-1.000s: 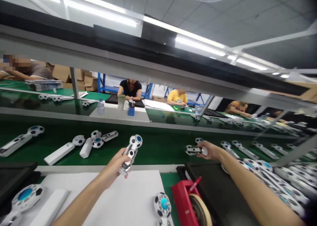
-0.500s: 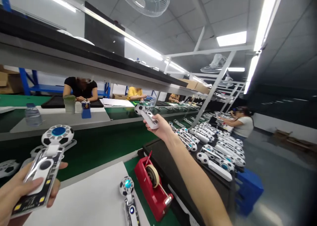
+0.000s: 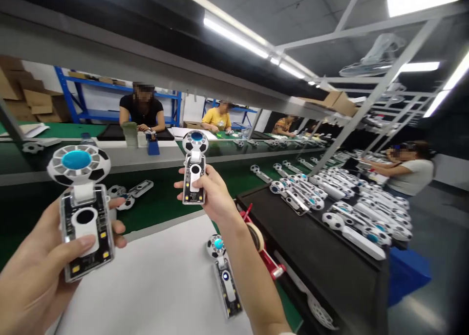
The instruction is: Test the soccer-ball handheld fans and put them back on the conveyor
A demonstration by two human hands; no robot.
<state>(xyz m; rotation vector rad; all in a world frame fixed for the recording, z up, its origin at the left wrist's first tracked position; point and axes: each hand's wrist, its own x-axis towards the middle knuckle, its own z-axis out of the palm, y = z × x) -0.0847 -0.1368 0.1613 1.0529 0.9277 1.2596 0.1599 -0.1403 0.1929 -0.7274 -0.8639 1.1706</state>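
My left hand (image 3: 40, 261) is wrapped round a soccer-ball-patterned handheld fan (image 3: 83, 194), its thumb on the white panel of the clear handle. The fan stands nearly upright, its blue-centred round head on top and circuit board facing me. A matching fan (image 3: 195, 159) is held upright in my right hand (image 3: 216, 190), thumb over the lower white panel. Below, a third fan (image 3: 227, 288) lies face up on a white sheet (image 3: 154, 286), its blue centre and a small spot on the handle glowing. My right forearm passes just beside it.
A red tape dispenser (image 3: 271, 264) is partly behind my right forearm. At right, a black tray (image 3: 293, 247) carries rows of similar fans (image 3: 348, 193). More fans (image 3: 135, 193) lie on the green surface behind my hands. Co-workers sit across the bench and at far right.
My right hand has brought its fan back toward the middle and turned its circuit-board side to me. The left-hand fan is more upright. The view has swung left.
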